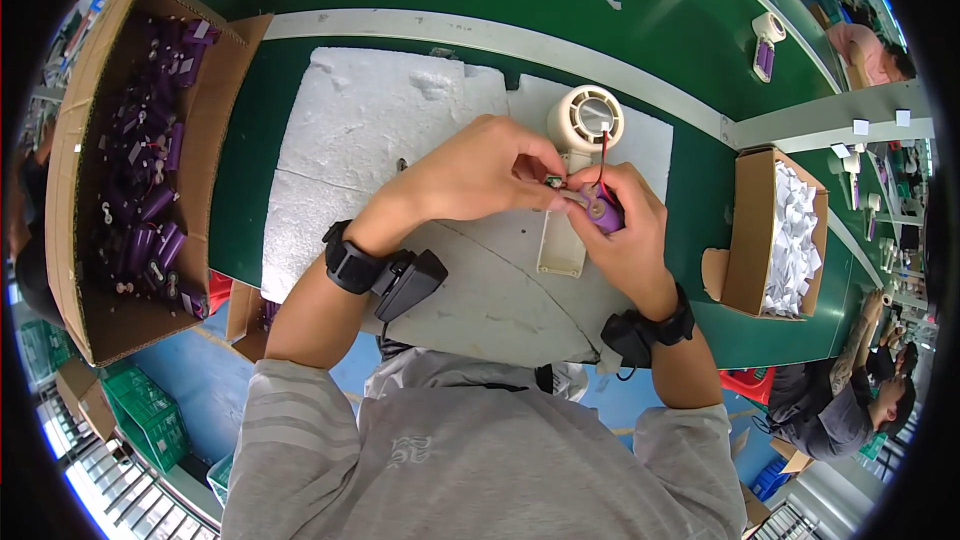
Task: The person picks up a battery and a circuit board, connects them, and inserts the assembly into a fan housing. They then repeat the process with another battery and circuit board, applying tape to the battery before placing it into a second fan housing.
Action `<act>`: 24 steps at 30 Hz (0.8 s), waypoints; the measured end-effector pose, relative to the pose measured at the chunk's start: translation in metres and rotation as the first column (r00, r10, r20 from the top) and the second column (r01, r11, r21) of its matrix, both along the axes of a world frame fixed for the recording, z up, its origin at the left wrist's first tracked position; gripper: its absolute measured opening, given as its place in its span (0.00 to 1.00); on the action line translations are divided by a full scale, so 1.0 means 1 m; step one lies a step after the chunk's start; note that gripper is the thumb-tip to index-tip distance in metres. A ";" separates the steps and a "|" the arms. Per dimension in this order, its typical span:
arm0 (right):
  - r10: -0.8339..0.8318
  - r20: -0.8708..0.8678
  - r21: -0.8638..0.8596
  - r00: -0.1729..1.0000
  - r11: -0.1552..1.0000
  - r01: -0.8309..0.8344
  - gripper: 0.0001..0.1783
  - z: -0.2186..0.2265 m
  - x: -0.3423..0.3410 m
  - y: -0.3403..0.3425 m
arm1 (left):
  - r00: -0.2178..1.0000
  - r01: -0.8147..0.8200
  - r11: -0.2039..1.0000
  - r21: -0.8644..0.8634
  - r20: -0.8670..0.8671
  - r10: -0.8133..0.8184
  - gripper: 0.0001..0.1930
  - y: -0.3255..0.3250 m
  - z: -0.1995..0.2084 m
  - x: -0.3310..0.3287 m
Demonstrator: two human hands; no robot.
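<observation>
Gripping a purple battery [606, 215] in your curled right hand [632, 230], fingers bent around it; your left hand [480, 170], thumb and forefinger nearly closed, pinches a small green board [553, 181] just beside the battery. Both are over the cream fan [586, 118], which lies on a white foam slab [350, 125] beneath your hands

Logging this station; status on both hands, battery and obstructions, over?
Left hand at small green part. Right hand holding purple battery. Cream fan beneath hands; no obstruction seen.
</observation>
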State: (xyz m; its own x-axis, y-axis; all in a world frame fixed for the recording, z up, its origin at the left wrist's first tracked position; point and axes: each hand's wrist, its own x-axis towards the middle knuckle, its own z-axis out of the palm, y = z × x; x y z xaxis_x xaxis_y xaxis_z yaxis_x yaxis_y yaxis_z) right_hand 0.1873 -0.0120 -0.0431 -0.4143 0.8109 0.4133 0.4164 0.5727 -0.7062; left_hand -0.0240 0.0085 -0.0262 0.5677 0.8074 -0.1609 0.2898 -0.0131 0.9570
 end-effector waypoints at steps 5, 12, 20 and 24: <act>-0.001 0.028 0.026 1.000 1.000 0.000 0.18 0.004 -0.003 -0.002 | 0.991 0.027 0.999 -0.047 0.131 -0.020 0.13 -0.002 -0.007 -0.006; -0.050 0.039 0.079 0.998 0.996 0.047 0.21 0.004 -0.005 -0.004 | 0.985 -0.008 0.985 -0.173 0.171 0.038 0.12 -0.002 -0.003 0.001; -0.068 0.038 0.060 0.997 0.996 0.066 0.20 -0.001 -0.006 -0.004 | 0.991 -0.029 0.994 -0.105 0.123 0.042 0.13 -0.004 -0.009 0.008; -0.070 -0.016 0.015 0.997 0.997 0.070 0.16 -0.004 -0.005 -0.004 | 0.981 0.041 0.981 -0.189 0.192 -0.004 0.15 -0.001 -0.004 0.001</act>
State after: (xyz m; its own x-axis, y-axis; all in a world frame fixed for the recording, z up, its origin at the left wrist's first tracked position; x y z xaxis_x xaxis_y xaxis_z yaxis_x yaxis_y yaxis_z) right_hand 0.1827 -0.0157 -0.0466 -0.3503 0.8310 0.4322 0.4451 0.5537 -0.7038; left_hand -0.0230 0.0077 -0.0306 0.6201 0.7591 -0.1979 0.1038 0.1707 0.9798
